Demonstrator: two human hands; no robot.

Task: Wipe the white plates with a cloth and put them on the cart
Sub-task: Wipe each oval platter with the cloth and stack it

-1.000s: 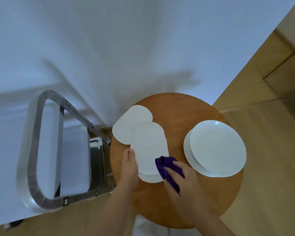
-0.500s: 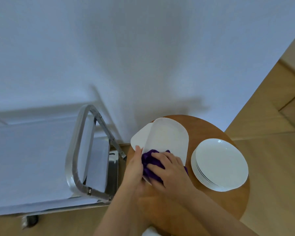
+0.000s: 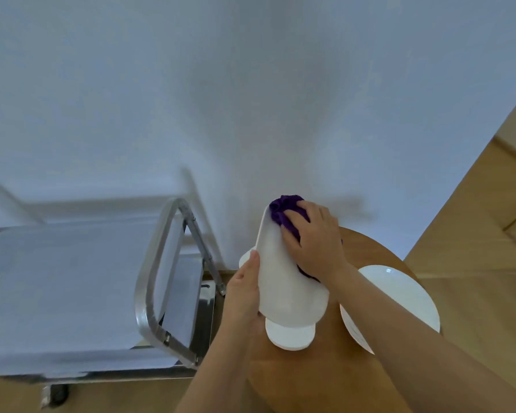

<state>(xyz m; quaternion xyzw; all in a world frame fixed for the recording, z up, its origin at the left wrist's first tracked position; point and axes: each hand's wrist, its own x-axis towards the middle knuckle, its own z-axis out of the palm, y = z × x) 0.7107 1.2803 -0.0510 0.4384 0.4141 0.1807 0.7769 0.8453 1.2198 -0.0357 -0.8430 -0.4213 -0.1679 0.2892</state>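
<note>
Right hand (image 3: 313, 239) was pressed flat on a crumpled purple cloth (image 3: 285, 207) at the top of a smooth white oblong plate (image 3: 283, 281), which was gripped at its left edge by the left hand (image 3: 242, 296) and tilted above a round wooden table (image 3: 325, 371). Another plate (image 3: 289, 335) beneath was mostly hidden. Round plates (image 3: 399, 296) were stacked at right, partly covered by the forearm. A steel cart (image 3: 161, 281) stood at left, blurred.

Left hand (image 3: 242, 293) gripping, thumb up; right hand (image 3: 313, 238) pressed flat, palm down, fingers curled.

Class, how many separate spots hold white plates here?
3: oblong white plate held up by left hand; white plate beneath on round wooden table; round stack at right, count hidden.
</note>
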